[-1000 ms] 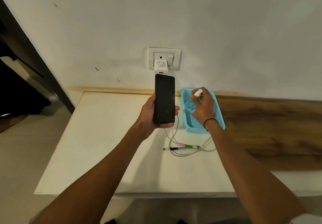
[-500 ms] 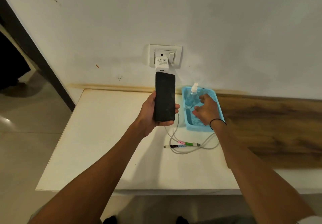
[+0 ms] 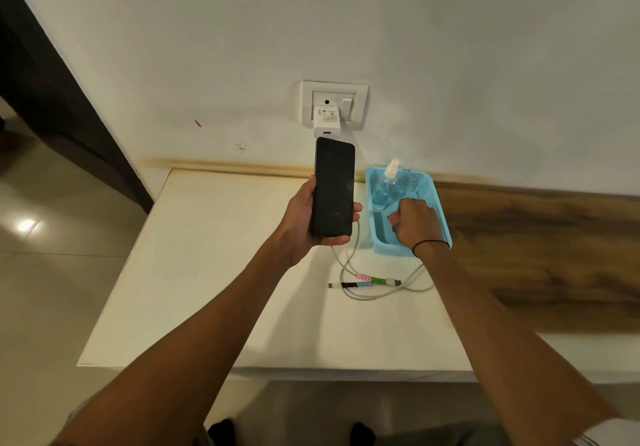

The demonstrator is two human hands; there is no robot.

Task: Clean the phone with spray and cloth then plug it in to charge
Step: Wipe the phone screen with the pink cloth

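Observation:
My left hand (image 3: pixel 303 218) holds the black phone (image 3: pixel 333 187) upright above the table, screen dark and facing me. The clear spray bottle (image 3: pixel 386 185) with a white nozzle leans in the far left corner of the blue mesh basket (image 3: pixel 440 210). My right hand (image 3: pixel 414 223) is down inside the basket with its fingers closed on a small pink piece of cloth (image 3: pixel 393 217), most of it hidden under the hand. The white charging cable (image 3: pixel 374 281), with coloured protectors at its ends, lies looped on the table. A white charger (image 3: pixel 326 121) sits in the wall socket.
The white table (image 3: pixel 207 272) ends at a front edge near me and a left edge beside the tiled floor. A wooden surface (image 3: pixel 536 244) adjoins it on the right. A switch (image 3: pixel 346 107) is on the socket plate. A dark doorway stands at the far left.
My right hand has let go of the spray bottle, which now rests in the basket. The hand has dropped lower in the basket and closed on the pink cloth. The phone has stayed put.

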